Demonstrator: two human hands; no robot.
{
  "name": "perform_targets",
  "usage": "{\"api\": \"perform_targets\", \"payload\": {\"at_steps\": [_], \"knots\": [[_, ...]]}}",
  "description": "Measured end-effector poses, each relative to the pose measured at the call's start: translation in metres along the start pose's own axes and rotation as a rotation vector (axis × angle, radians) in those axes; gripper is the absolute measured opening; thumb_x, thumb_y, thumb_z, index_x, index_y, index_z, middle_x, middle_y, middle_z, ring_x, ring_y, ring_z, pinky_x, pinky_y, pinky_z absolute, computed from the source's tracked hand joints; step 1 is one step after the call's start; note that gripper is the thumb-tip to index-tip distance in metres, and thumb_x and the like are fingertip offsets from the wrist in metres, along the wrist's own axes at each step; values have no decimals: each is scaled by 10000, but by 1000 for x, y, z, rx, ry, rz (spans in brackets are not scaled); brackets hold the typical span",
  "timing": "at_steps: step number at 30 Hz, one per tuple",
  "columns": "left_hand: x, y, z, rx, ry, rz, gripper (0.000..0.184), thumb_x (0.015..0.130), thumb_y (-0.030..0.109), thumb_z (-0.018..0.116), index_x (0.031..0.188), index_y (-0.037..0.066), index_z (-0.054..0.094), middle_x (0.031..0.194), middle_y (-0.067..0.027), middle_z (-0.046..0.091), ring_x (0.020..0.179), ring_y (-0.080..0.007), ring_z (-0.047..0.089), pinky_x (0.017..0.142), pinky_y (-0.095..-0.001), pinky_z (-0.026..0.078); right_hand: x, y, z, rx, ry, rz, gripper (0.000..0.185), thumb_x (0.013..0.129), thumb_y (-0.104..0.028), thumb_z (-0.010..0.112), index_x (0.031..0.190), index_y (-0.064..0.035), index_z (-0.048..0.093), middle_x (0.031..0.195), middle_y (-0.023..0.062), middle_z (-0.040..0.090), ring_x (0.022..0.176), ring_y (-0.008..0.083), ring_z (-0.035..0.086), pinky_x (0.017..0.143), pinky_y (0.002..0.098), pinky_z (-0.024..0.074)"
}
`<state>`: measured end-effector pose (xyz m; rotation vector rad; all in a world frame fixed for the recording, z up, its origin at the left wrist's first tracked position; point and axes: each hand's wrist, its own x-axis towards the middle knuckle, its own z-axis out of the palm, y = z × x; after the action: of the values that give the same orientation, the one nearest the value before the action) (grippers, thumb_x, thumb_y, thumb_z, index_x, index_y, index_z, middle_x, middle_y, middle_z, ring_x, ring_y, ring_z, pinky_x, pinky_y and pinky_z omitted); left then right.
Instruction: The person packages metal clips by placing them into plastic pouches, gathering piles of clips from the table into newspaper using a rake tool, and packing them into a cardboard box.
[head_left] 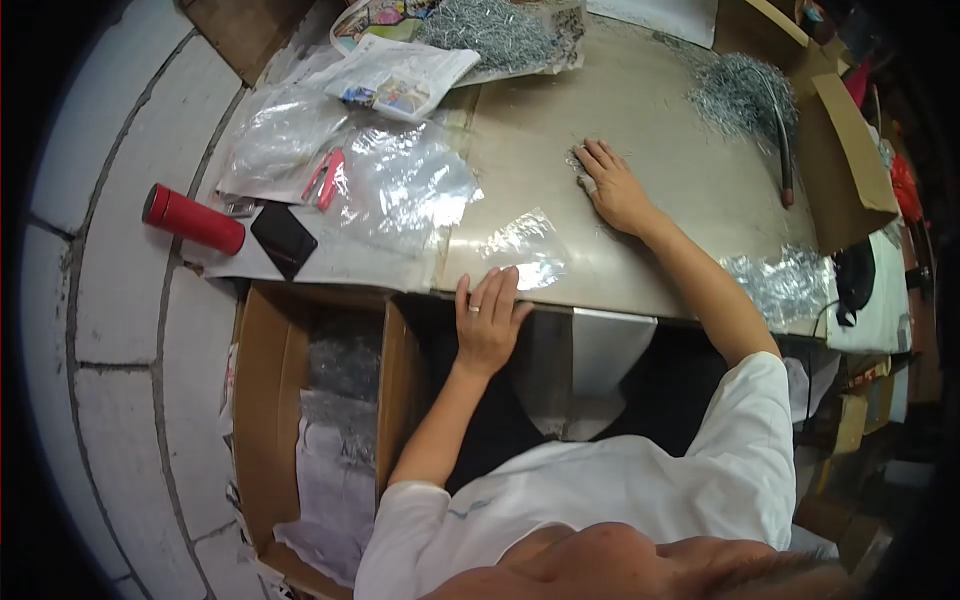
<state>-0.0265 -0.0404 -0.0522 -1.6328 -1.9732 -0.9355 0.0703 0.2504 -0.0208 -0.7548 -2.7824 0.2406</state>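
Note:
My left hand (490, 318) lies at the front edge of the metal tabletop, its fingers stretched out over the near edge of a small clear plastic bag (525, 240). A ring shows on one finger. Farther in and to the right, my right hand (615, 192) rests palm down on the table, fingers extended. A few small shiny wire-like metal pieces (575, 160) lie by its fingertips; what is beneath the palm is hidden. Beyond it, to the right, sits a big heap of such metal pieces (740, 95), with a dark rod (782, 150) across it.
On the left lie clear plastic bags (400, 180), a red stapler-like tool (325, 180), a black phone (284, 240) and a red cylinder (193, 219). Another metal heap (490, 35) is at the back. Cardboard boxes stand below left (265, 400) and at right (850, 160). Filled bags (780, 285) lie front right.

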Motion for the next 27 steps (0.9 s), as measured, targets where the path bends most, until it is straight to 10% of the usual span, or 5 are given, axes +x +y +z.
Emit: {"api": "perform_targets", "payload": {"at_steps": [5,9,11,20,27], "knots": [[5,6,2,-278,161,-11,61,786,66,694,842,87,683,820,-57,631,824,-270,589,820,-391,440,-73,-20,-46,101,-84,43,442,917,-134,527,1352,-56,495,1482,181,368,1383,358,314,1131,420,291],[22,35,-10,-491,105,-174,213,886,133,636,728,11,560,665,-84,510,653,-254,510,654,-342,397,-135,-63,-87,135,165,-32,380,893,-121,572,1263,-36,579,1385,176,497,1311,330,437,1091,394,349],[15,56,-19,-653,35,-249,260,913,165,620,723,5,542,656,-66,493,648,-223,489,634,-324,383,-165,-93,-98,872,-49,146,336,884,-152,610,1190,-13,617,1232,147,614,1195,260,550,1027,357,409],[-27,99,-32,-1055,-427,-485,335,945,218,625,708,-1,534,640,24,441,595,-65,372,526,-236,316,-245,-117,-37,1345,-63,345,115,820,-8,671,752,1,578,742,2,610,663,32,514,574,217,420],[-49,112,-25,-1284,-416,-868,74,895,46,639,838,-2,637,663,-15,593,547,-48,533,484,-184,411,-263,-124,-22,1389,-37,414,178,831,36,628,989,-9,561,689,-15,553,643,35,528,547,197,424]]}}
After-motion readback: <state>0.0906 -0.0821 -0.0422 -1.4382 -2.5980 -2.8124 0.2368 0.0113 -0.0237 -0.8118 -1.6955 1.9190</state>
